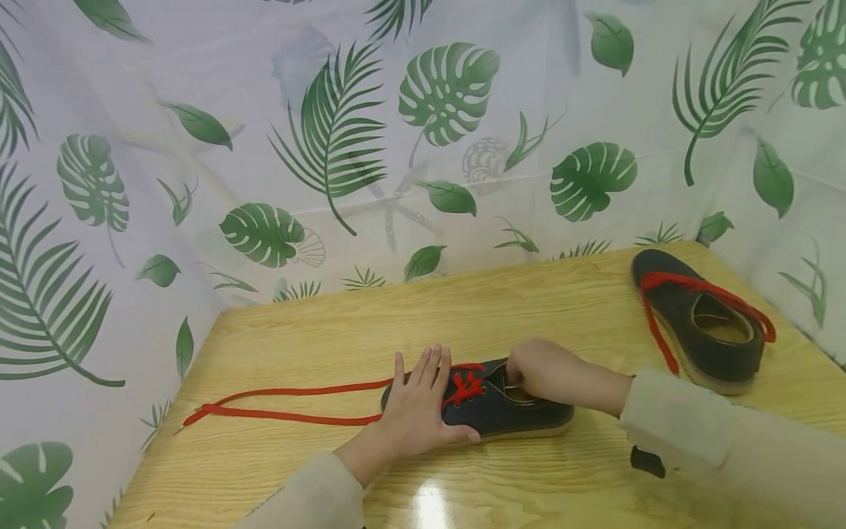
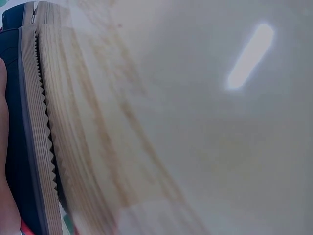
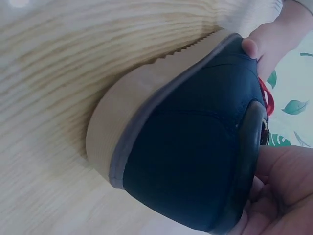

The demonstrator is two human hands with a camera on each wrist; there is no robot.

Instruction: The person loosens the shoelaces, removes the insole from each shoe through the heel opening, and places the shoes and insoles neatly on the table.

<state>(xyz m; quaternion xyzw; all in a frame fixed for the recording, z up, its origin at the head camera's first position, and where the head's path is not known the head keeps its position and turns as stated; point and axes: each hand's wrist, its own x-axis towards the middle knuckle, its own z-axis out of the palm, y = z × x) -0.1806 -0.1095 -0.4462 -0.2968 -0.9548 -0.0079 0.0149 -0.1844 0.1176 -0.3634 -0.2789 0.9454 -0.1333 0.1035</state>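
Right now the near shoe (image 1: 509,420), dark with a pale sole, sits upright on the wooden desk (image 1: 317,353), its toe toward the left side. The left hand (image 1: 418,417) rests over its front, fingers extended and thumb apart along the side, pressing rather than grasping. The right hand (image 1: 543,371) grips the collar at the heel, its fingers curled into the opening. Red laces (image 1: 466,387) cross the tongue, and their two ends stretch past the toe across the desk, meeting near the tips. Well apart, by the right edge, stands a second shoe (image 1: 723,360), a red lace draped over it.
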